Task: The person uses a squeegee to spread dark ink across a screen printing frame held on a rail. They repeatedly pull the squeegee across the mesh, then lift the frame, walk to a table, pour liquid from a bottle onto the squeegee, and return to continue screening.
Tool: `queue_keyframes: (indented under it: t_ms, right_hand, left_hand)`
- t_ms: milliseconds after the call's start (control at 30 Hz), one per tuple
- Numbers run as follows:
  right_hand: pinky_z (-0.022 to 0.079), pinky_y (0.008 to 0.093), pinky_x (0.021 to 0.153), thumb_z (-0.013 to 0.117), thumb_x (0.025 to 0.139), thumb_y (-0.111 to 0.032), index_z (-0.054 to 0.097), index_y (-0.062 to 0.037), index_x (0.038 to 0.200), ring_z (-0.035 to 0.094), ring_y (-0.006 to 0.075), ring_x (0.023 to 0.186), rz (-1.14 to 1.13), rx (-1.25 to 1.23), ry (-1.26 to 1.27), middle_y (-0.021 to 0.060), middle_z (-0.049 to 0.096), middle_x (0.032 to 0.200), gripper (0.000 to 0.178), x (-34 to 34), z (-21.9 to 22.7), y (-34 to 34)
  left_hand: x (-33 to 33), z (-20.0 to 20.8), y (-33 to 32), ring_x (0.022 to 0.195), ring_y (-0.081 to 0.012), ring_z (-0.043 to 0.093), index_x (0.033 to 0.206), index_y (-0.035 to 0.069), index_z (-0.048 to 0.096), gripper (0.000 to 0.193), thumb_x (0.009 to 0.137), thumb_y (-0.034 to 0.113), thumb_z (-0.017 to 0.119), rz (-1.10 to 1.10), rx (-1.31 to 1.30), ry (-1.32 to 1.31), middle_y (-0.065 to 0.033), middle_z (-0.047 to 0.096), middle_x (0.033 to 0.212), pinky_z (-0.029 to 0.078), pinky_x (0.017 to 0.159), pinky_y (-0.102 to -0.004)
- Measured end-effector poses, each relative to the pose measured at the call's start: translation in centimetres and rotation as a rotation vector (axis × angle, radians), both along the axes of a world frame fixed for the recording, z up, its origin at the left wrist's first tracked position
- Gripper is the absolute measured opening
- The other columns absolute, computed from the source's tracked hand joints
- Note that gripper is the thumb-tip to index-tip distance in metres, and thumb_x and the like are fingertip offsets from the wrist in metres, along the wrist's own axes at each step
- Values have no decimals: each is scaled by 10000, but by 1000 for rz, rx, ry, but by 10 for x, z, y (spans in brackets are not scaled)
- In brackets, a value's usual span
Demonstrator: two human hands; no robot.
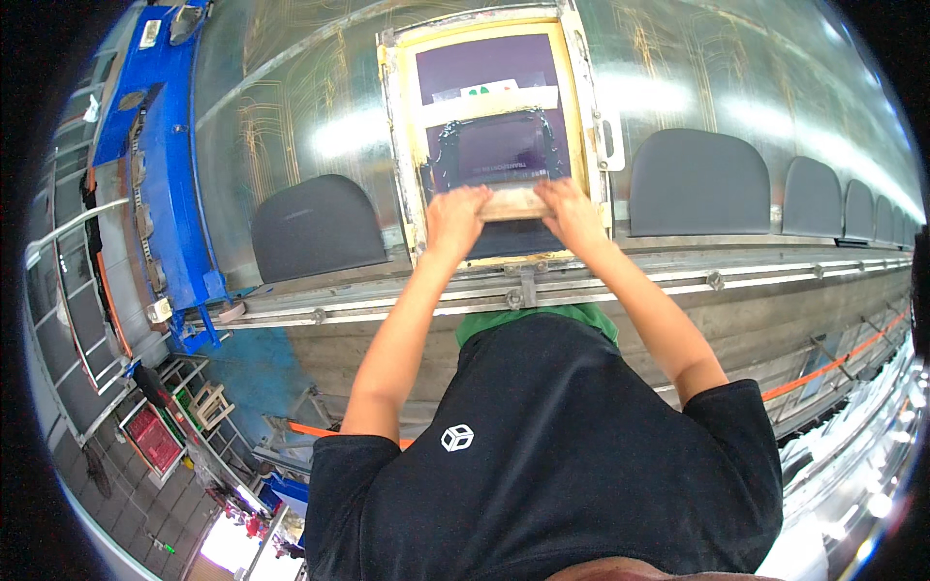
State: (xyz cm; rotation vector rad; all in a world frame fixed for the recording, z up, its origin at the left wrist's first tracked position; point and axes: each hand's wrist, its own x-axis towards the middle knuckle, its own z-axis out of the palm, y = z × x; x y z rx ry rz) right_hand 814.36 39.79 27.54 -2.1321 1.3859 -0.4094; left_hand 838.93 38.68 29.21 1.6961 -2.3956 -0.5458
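Both my hands grip a wooden-handled squeegee (pixel 513 203) laid across a screen printing frame (pixel 389 116). My left hand (pixel 457 221) closes round its left end, and my right hand (pixel 573 215) round its right end. Beyond the squeegee, dark wet-looking ink (pixel 552 145) outlines a rounded shape on the purple mesh (pixel 484 68). Pale tape borders the mesh, and a strip of it crosses above the ink. The squeegee's blade edge is hidden from me. Dark grey rounded panels lie either side: one panel (pixel 320 228) to the left, another panel (pixel 699 184) to the right.
The frame rests on a long glossy table (pixel 291 107), with several more grey panels (pixel 812 197) in a row rightward. A metal rail (pixel 639 285) with bolts runs along the near edge. Blue machinery (pixel 174 184) stands at the left end. A red crate (pixel 153 438) sits lower left.
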Motion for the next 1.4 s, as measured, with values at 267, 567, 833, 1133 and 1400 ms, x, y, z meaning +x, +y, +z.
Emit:
queue_keyframes:
  t_ms: [267, 567, 833, 1133, 1400]
  right_hand:
    - [489, 452, 928, 798, 833, -346, 679, -82, 1251, 634, 337, 1027, -550, -70, -266, 165, 673, 1127, 508, -80, -30, -74]
    - [522, 406, 806, 661, 909, -265, 729, -88, 1108, 698, 344, 861, -744, -119, -296, 212, 730, 943, 275, -70, -47, -156]
    - [486, 420, 703, 642, 943, -232, 710, -81, 1101, 633, 330, 729, -672, -199, -396, 213, 690, 878, 228, 116, -8, -127]
    - [489, 480, 741, 606, 982, -262, 704, -101, 1095, 659, 422, 777, -692, -157, -472, 225, 693, 840, 220, 334, -20, -100]
    - [501, 497, 790, 594, 978, -240, 697, -101, 1112, 667, 439, 856, -692, -141, -333, 242, 706, 915, 220, 357, -47, -102]
  left_hand:
    - [8, -4, 54, 1265, -244, 595, 1287, 179, 669, 575, 729, 55, 732, 6, -26, 15, -4, 651, 1352, 461, 1034, -408]
    - [12, -6, 71, 1350, -245, 513, 1368, 173, 606, 608, 770, 90, 683, 10, 37, 27, -14, 575, 1448, 417, 1101, -411]
    - [156, 12, 97, 1327, -264, 544, 1347, 195, 625, 644, 726, 76, 741, 154, -64, 116, -20, 605, 1414, 445, 1063, -421]
    - [368, 14, 107, 1300, -234, 565, 1328, 199, 646, 636, 718, 83, 783, 141, -32, -13, 15, 624, 1393, 449, 1043, -405]
    - [421, 3, 133, 1277, -234, 582, 1339, 216, 638, 618, 747, 96, 768, 42, -44, -36, 19, 630, 1386, 447, 1014, -411]
